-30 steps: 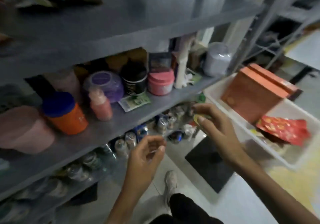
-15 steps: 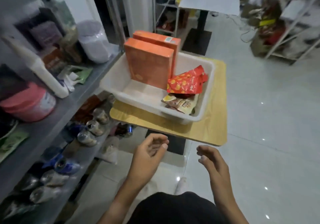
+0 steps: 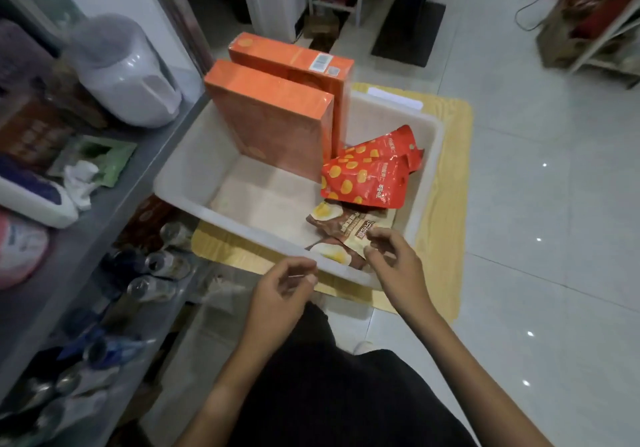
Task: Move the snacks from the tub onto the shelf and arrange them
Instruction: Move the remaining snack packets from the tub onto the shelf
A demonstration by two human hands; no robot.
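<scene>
A white plastic tub sits mid-frame on a small pale wooden counter. Inside, two tall orange boxes stand upright at the back, red pouches with yellow dots lie beside them, and brown-and-cream snack packets lie flat in the near right corner.

The right hand reaches over the tub's near rim, fingers curled and touching the nearest packet's edge (whether it has pinched the packet is not clear). The left hand hovers just outside the near rim, fingers loosely curled, holding nothing. The packet lies directly ahead of the right hand, its long side running toward the upper right, so the right hand is nearer.

A grey metal shelf, crowded with jars and bottles, runs along the left edge of the frame. The floor is glossy pale tile.
</scene>
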